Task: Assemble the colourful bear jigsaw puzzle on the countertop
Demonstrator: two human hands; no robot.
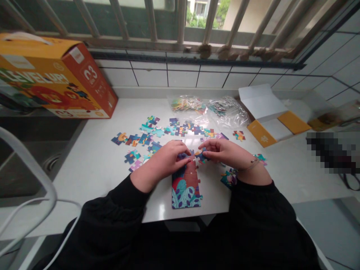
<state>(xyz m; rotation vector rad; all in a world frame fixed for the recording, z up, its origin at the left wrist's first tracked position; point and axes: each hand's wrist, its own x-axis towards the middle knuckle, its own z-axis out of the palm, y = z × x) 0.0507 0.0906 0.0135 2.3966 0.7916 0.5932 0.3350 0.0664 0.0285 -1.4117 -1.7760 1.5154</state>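
A partly joined jigsaw puzzle (pixel 187 189) lies on the white counter in front of me, with blue leaves at its near end and a reddish-brown strip above. My left hand (pixel 171 155) rests over its far left part, fingers bent, thumb and fingertips down at the joined pieces; whether it grips one is hidden. My right hand (pixel 221 150) pinches a blue and orange puzzle piece (pixel 201 155) between thumb and fingers, at the upper right edge of the joined part. Loose puzzle pieces (pixel 146 138) lie scattered beyond and to the left of my hands.
A large orange puzzle box (pixel 56 78) stands at the back left, beside a dark sink (pixel 36 157). Clear bags of pieces (pixel 208 108) lie by the wall. An opened white and yellow box (pixel 277 120) sits at the right. A white cable (pixel 42 180) arcs at the left.
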